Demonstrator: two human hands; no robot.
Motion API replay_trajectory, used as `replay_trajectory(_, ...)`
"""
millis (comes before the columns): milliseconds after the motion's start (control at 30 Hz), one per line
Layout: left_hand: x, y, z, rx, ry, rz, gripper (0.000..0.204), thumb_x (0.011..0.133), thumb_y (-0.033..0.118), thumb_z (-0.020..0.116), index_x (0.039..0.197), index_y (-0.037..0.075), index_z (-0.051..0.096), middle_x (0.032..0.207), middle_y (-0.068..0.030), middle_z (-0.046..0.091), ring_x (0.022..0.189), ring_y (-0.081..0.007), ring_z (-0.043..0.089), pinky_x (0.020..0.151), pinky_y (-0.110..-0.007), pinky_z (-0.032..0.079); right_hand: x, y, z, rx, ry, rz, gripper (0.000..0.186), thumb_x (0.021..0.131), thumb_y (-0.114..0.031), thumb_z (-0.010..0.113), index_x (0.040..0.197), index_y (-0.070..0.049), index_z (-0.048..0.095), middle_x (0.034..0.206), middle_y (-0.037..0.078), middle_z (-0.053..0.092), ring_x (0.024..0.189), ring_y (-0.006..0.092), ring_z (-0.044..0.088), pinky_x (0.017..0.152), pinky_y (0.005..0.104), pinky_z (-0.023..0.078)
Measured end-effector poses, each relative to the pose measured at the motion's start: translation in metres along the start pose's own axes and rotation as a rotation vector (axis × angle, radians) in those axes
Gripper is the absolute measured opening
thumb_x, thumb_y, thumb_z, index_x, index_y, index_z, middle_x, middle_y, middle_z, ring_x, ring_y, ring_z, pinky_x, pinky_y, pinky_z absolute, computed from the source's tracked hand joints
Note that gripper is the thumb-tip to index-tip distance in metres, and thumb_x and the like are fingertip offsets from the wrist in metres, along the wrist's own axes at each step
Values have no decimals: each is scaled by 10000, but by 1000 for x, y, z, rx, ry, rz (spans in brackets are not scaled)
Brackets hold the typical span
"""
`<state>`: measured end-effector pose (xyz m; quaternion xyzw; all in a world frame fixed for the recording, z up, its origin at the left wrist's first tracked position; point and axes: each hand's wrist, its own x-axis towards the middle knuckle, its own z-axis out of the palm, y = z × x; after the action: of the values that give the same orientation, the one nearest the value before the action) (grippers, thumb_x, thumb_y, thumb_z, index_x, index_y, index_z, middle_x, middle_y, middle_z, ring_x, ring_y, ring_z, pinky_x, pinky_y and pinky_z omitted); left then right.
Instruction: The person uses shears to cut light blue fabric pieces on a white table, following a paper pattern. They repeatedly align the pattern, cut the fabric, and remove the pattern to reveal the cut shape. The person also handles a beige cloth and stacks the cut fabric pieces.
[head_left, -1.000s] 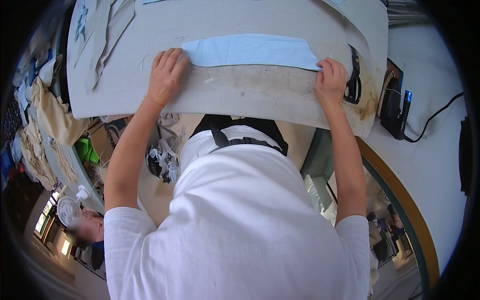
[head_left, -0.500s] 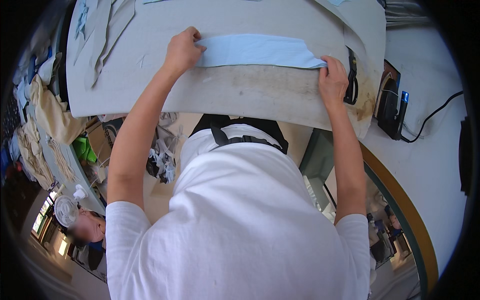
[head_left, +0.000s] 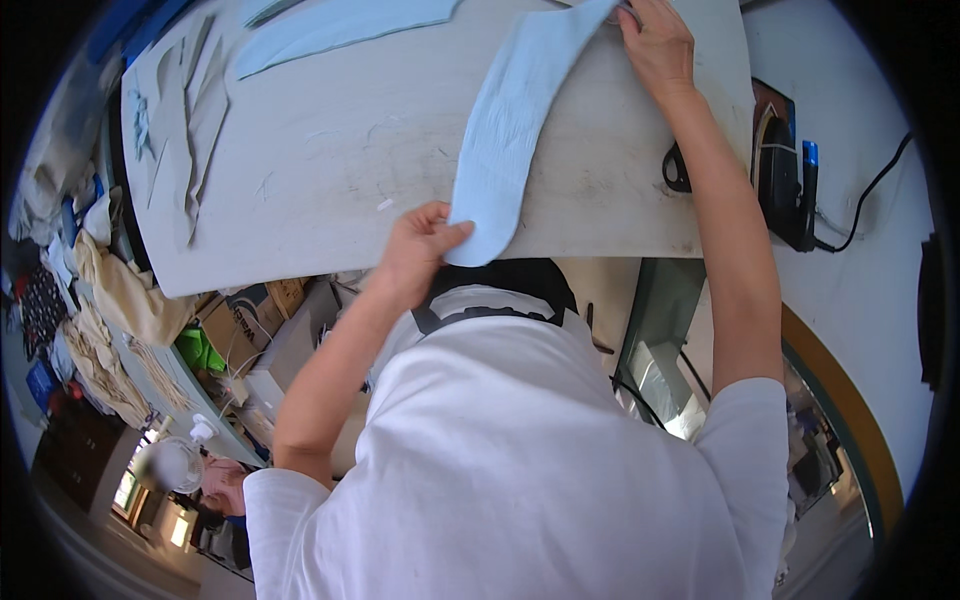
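Note:
A long light blue fabric piece (head_left: 507,130) runs slantwise over the pale work table (head_left: 330,190), from its near edge toward the far right. Between thumb and fingers, my left hand (head_left: 420,252) pinches the rounded near end, which reaches the table's front edge. My right hand (head_left: 660,48) is closed on the far end, close to the top of the view; part of that end is cut off by the frame. Black scissor handles (head_left: 678,168) lie partly under my right forearm.
More light blue fabric pieces (head_left: 345,38) lie at the far left of the table, with grey strips (head_left: 190,140) nearby. An iron (head_left: 780,180) with a black cord stands at the right. Piled cloth (head_left: 120,265) and a person (head_left: 222,485) are at the left.
The fabric has swung from lying crosswise to running away from me. My left hand came down to the front edge, while my right hand moved farther away. The view has shifted.

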<state>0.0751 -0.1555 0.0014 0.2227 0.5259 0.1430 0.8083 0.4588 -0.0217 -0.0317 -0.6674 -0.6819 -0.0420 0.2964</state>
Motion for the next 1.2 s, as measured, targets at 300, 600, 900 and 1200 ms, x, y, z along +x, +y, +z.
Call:
replay_trajectory(300,13,-12,11,535,103,-57,142,934,107,668,932,-35,670,864,-132,699,687,-219,664,587,-364,551,-161,-33,-72,-189,-38,429,308,866,-161,692,1132,-14,640,1078,160,646,1078,335,574,918,430,459)
replay_trajectory(600,52,47,13,1843,-63,1253,511,972,296,578,1387,8,494,1452,-175,473,1311,-352,456,1077,-452,384,-186,-44,-71,-112,-78,814,385,864,-260,688,1145,-6,620,1059,179,659,1017,376,608,915,446,474)
replay_trajectory(900,87,28,5,1934,-342,1282,637,1013,410,454,1505,17,359,1596,-134,312,1491,-306,250,1231,-451,175,-291,-183,-100,1001,-115,1387,269,914,-274,691,852,-17,638,675,65,622,595,164,628,568,306,481)
replay_trajectory(1200,88,31,4,1942,-365,1300,619,1008,399,466,1495,25,383,1589,-118,331,1486,-312,256,1227,-459,180,-291,-309,-78,907,-360,1543,397,889,-361,743,780,4,629,555,40,552,477,131,528,492,301,440)
